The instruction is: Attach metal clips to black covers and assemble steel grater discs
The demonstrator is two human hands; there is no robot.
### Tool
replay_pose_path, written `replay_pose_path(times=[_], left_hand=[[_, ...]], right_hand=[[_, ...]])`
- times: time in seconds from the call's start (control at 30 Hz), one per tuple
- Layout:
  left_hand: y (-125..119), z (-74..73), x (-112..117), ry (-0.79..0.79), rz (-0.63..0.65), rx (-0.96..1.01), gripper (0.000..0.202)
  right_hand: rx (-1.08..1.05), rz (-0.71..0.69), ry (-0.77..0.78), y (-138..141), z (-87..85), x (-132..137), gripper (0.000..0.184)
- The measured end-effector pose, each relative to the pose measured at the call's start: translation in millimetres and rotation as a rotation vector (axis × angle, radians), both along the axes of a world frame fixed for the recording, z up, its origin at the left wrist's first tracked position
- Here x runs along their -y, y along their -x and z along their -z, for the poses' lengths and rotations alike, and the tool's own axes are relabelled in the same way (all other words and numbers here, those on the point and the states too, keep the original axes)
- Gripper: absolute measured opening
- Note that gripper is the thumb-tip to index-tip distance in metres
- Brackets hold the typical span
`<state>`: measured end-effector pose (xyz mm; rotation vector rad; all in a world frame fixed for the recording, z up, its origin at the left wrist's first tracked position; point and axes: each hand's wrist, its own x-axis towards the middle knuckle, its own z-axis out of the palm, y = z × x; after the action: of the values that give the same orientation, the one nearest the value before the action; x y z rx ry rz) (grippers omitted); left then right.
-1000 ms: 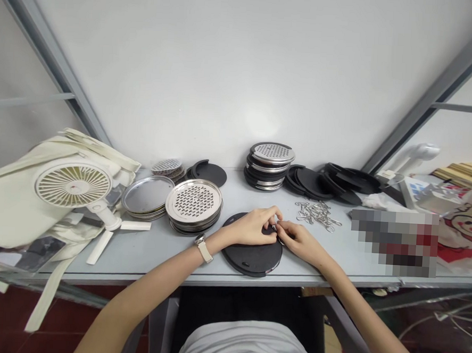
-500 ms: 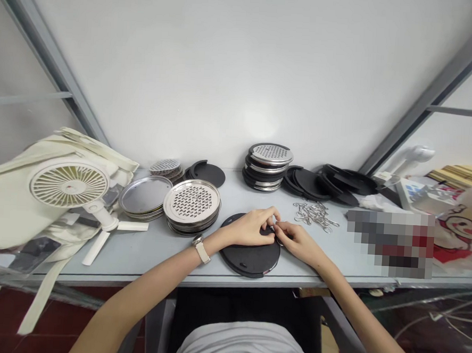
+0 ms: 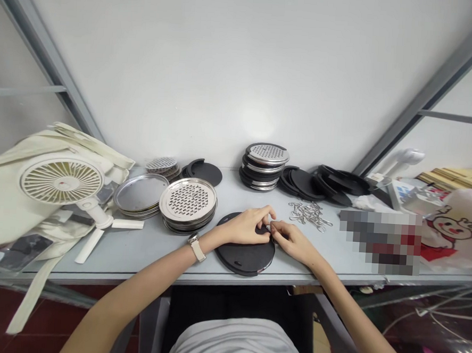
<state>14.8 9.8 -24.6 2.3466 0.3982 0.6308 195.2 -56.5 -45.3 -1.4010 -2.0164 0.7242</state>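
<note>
A black round plastic holder (image 3: 250, 260) lies flat on the table in front of me. My left hand (image 3: 247, 226) rests over its far part, fingers curled at its right edge. There my right hand (image 3: 295, 243) meets it, thumb and finger pinched on a small shiny wire clip (image 3: 268, 227) that is mostly covered. A loose pile of metal wire clips (image 3: 310, 215) lies just beyond my right hand. Left of the holder stands a stack of round metal grater plates (image 3: 188, 201).
Plain metal discs (image 3: 139, 193) are stacked further left, beside a white fan (image 3: 62, 179). At the back stands a pile of graters in black holders (image 3: 265, 170). More black holders (image 3: 305, 184) lie right of it. A printed bag (image 3: 452, 227) is at far right.
The whole view has shifted slightly, so everything sits a little further left. Both hands stay together at the holder's edge, with only slight finger movement.
</note>
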Motion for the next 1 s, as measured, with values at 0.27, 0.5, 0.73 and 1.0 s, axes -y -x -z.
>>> replay_pose_path(times=[0.27,0.5,0.73,1.0], left_hand=[[0.3,1.5,0.3,-0.001,-0.020,-0.003,0.043],[0.4,-0.2,1.2,0.017,-0.010,-0.022,0.042],[0.9,-1.7,1.7,-0.020,-0.007,-0.009,0.036],[0.7,-5.1,3.3,-0.011,-0.021,-0.038,0.032]], right_hand=[[0.011,-0.024,-0.010,-2.3,2.8,0.4,0.025],[0.046,-0.004,-0.036,0.2,2.5,-0.7,0.024],[0.063,0.006,-0.045,-0.6,3.2,-0.3,0.025],[0.074,0.013,-0.043,0.2,1.7,0.1,0.027]])
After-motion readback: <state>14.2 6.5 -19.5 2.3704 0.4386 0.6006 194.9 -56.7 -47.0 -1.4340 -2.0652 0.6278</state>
